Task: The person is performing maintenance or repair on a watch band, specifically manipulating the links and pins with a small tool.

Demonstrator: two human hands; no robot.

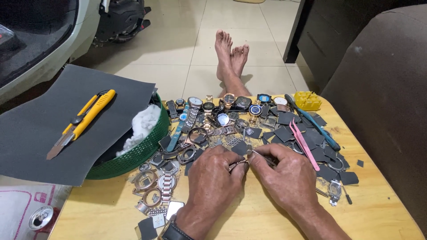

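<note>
Head view looks down on a wooden counter point(249, 213) littered with watch parts. Two hands meet near its middle: the left hand point(213, 171) pinches a small metal ring-like part point(239, 164) between thumb and fingers, and the right hand point(284, 171) is closed around a thin metal tool point(262, 156) whose tip touches that part. One pink tweezers point(304, 144) lies just beside the right hand, and one blue-handled pliers point(313, 126) lies past it toward the far right corner, next to one yellow block point(308, 100). A row of watches point(231, 104) (roughly ten, too crowded to count surely) runs along the far edge. At the left edge sits one green basket point(142, 149) holding white cotton point(142, 124), with one dark sheet point(40, 129) over it carrying two yellow knives point(82, 122). One can point(40, 218) stands off the near left corner.
</note>
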